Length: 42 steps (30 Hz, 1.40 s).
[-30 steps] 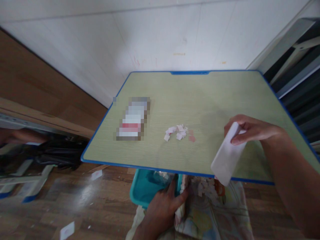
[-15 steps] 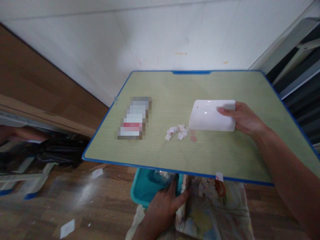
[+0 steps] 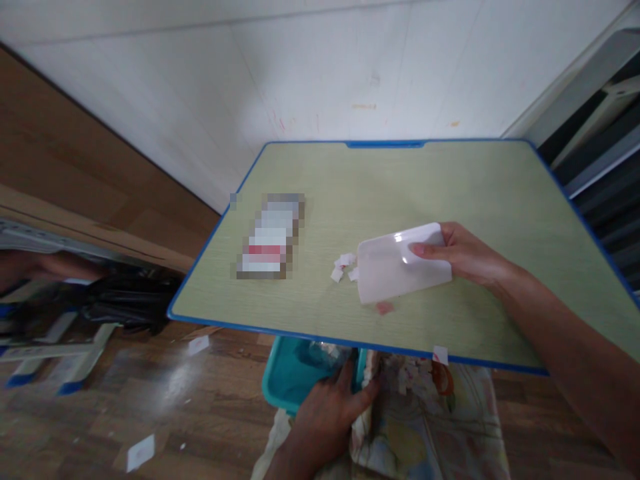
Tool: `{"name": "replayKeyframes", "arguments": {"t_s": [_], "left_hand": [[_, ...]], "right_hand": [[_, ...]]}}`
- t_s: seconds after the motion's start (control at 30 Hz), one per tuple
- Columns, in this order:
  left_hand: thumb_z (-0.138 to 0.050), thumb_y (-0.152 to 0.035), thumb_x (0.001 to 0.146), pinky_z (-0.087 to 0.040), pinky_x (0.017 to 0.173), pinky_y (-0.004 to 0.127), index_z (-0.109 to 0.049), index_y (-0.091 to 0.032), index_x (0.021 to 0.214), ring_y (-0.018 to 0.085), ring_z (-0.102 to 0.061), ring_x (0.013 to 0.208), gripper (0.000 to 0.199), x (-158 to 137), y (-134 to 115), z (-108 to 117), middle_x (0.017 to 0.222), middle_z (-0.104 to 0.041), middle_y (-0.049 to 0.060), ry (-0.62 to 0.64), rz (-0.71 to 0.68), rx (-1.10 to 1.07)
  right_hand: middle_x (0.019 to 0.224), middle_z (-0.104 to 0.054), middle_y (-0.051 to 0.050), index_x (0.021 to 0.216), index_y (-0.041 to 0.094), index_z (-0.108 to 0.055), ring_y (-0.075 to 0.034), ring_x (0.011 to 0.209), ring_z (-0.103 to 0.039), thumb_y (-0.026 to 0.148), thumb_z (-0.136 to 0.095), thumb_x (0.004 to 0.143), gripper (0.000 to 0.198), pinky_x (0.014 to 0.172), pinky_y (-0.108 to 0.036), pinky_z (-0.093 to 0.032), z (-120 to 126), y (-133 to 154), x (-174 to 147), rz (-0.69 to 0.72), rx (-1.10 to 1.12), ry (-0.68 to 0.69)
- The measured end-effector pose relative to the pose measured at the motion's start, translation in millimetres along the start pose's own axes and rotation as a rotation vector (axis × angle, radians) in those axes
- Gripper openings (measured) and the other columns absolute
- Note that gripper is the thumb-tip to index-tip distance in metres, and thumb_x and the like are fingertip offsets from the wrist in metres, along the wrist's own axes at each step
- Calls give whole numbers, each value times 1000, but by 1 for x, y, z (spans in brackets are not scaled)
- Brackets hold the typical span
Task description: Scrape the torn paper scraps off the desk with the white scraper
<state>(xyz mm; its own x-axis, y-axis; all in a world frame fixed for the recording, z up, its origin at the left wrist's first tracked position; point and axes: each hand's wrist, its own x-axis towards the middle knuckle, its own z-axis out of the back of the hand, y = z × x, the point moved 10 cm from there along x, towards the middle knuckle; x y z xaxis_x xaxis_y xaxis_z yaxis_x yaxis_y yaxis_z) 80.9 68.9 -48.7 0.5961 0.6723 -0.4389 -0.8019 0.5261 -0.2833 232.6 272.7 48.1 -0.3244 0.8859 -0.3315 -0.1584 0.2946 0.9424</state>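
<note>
My right hand (image 3: 467,253) grips a white plastic scraper (image 3: 395,270), thumb on top, holding it low over the table. Its left edge is over a small pile of paper scraps (image 3: 342,265), and part of the pile is hidden beneath it. A reddish scrap (image 3: 384,307) lies just below the scraper. Under the table's front edge my left hand (image 3: 327,407) is closed round the right rim of a teal plastic basin (image 3: 280,387), beside a fold of patterned cloth (image 3: 405,427). Clear plastic with pale bits (image 3: 327,353) shows inside the basin.
The green table (image 3: 320,173) has a blue edge and stands against a white wall. A pixelated phone-like object (image 3: 270,237) lies on its left part. One scrap (image 3: 441,355) hangs at the front edge. Paper pieces (image 3: 141,453) dot the floor. Another person's arm (image 3: 50,268) shows at left.
My right hand has brought the scraper left and toward me, tilting it and covering part of the scrap pile. The reddish scrap has shifted nearer to me. My left hand has stayed put.
</note>
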Motion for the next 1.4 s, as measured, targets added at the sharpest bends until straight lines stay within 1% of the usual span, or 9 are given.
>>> {"name": "replayKeyframes", "arguments": {"t_s": [0.17, 0.3, 0.43, 0.57, 0.83, 1.0, 1.13, 1.23, 1.4], "left_hand": [[-46, -6, 64, -39, 70, 37, -15, -33, 120, 26, -50, 89, 69, -1, 1, -1, 130, -17, 15, 12, 17, -5], [-45, -7, 66, -39, 68, 36, -15, -33, 121, 25, -51, 85, 68, -1, 0, 1, 129, -19, 17, -4, -1, -7], [-46, -8, 67, -40, 67, 36, -13, -34, 122, 25, -50, 86, 70, -1, -1, 2, 128, -20, 16, 3, -4, -9], [-47, -8, 66, -40, 67, 36, -12, -34, 122, 24, -50, 85, 71, -1, -1, 2, 127, -22, 15, 14, 1, -13], [-47, -8, 65, -41, 64, 36, -13, -33, 122, 26, -51, 83, 71, 0, -2, 4, 125, -23, 16, -4, -8, 0], [-46, -8, 66, -40, 66, 37, -14, -32, 122, 27, -51, 84, 69, 0, -2, 2, 125, -24, 17, 18, -9, 2], [-45, -8, 67, -39, 67, 37, -14, -32, 122, 27, -50, 86, 67, 0, -1, 1, 128, -19, 17, 12, -3, -3], [-45, -8, 68, -40, 65, 37, -16, -32, 121, 27, -51, 84, 65, 0, -1, 1, 128, -20, 17, 1, -5, -12], [-47, -7, 65, -40, 65, 37, -17, -32, 121, 27, -50, 85, 69, 1, -2, 4, 126, -22, 17, -6, -8, -11]], "right_hand": [[62, -65, -1, 69, 16, -63, -9, 46, -54, 28, -65, 56, 18, 43, -20, -40, 32, 6, -4, 15, 93, -117], [57, -64, -2, 64, 13, -63, -10, 42, -53, 26, -66, 54, 17, 40, -20, -39, 46, -1, -8, -76, 51, -87], [55, -64, -1, 64, 14, -64, -8, 41, -52, 28, -65, 57, 16, 38, -18, -38, 34, -1, -9, -87, 20, -15], [64, -65, -3, 69, 17, -65, -10, 49, -55, 31, -65, 56, 19, 43, -20, -42, 16, -1, -7, -83, 5, 3], [67, -65, -2, 73, 14, -64, -10, 52, -56, 33, -64, 56, 25, 46, -20, -42, -16, -1, -2, -13, -41, 52], [64, -65, -1, 69, 17, -64, -10, 50, -56, 31, -65, 55, 20, 45, -20, -43, 1, 4, -4, 13, 14, -28], [59, -65, -2, 65, 18, -66, -12, 46, -55, 32, -67, 51, 20, 41, -22, -43, 13, -1, -9, -90, -20, 35], [61, -65, -3, 66, 18, -66, -12, 47, -55, 34, -66, 52, 22, 41, -22, -43, 8, -3, -8, -108, -65, 60], [66, -65, -2, 71, 14, -64, -11, 52, -56, 32, -65, 55, 24, 47, -20, -44, -16, 1, -1, -11, -80, 61]]}}
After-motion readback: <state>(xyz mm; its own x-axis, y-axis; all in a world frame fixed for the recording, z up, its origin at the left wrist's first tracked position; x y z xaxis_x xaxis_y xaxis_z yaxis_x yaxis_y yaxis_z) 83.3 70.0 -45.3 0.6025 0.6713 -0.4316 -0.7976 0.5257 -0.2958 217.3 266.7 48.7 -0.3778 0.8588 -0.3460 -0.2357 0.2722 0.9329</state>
